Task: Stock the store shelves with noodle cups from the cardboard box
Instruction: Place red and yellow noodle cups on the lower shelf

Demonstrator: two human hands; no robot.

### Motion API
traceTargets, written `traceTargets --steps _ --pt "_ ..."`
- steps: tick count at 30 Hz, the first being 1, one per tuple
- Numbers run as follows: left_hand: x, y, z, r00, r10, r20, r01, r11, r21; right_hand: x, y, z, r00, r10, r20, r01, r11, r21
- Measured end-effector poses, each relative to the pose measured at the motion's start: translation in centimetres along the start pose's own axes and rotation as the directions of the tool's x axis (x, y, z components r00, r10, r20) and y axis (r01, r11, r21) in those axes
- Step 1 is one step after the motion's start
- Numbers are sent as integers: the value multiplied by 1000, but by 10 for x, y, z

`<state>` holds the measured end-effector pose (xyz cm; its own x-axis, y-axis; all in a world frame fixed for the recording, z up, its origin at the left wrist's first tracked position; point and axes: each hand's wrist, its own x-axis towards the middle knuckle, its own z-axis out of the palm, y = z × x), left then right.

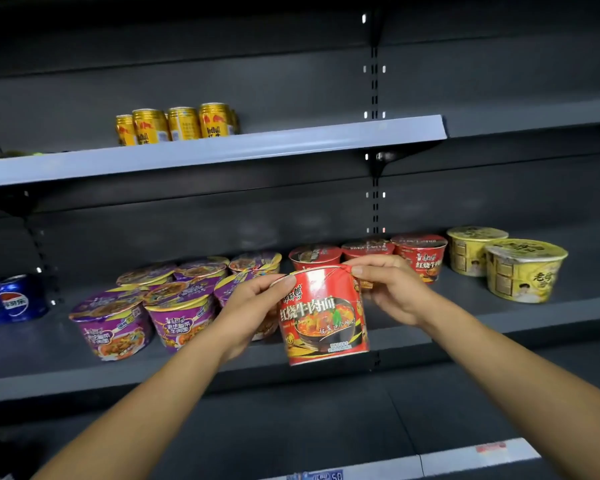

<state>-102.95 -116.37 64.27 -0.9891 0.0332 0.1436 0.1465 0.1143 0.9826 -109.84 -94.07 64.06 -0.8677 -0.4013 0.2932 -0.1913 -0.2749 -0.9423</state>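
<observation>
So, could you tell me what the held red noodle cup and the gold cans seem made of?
The red noodle cup: probably paper or foam under glossy printed film, given wrinkled highlights at its rim. The gold drink cans: likely metal, a bright metallic sheen.

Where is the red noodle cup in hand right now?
Head view, centre: the red noodle cup is held at its rim between left hand and right hand, before the shelved red cups.

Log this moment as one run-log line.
held: red round noodle cup | left hand: grips rim | right hand: grips rim | cup: not yet on dark grey metal shelf | shelved: red cups behind
</observation>
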Motion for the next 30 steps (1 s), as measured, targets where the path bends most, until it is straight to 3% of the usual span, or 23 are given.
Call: traceTargets --steps 5,9,12,14,16,18,21,30 --pt "20 6 15 996 35 -84 -33 999 19 19 -3 -17 998 -43 52 47 996 -81" --pt "34 7 26 978 85 -189 -74 995 64 30 -6 -23 994 -19 111 56 939 -341" --pt "46 3 33 958 136 -251 -87 977 196 37 -6 -19 976 13 216 122 794 -596" --pt "56 -4 38 937 219 -271 -107 921 374 41 -4 -15 963 3 269 208 625 -753" --pt "64 -10 43 916 290 -276 -134 871 473 47 0 -13 948 -30 317 298 436 -849" --pt "69 -16 47 897 345 -277 -156 832 533 53 4 -16 939 -35 341 332 340 -880" --pt "77 -24 46 897 369 -243 -165 790 591 59 14 -25 946 -17 323 312 313 -897" --pt "85 -47 44 935 332 -128 -140 675 725 64 43 -38 955 32 295 264 366 -892"
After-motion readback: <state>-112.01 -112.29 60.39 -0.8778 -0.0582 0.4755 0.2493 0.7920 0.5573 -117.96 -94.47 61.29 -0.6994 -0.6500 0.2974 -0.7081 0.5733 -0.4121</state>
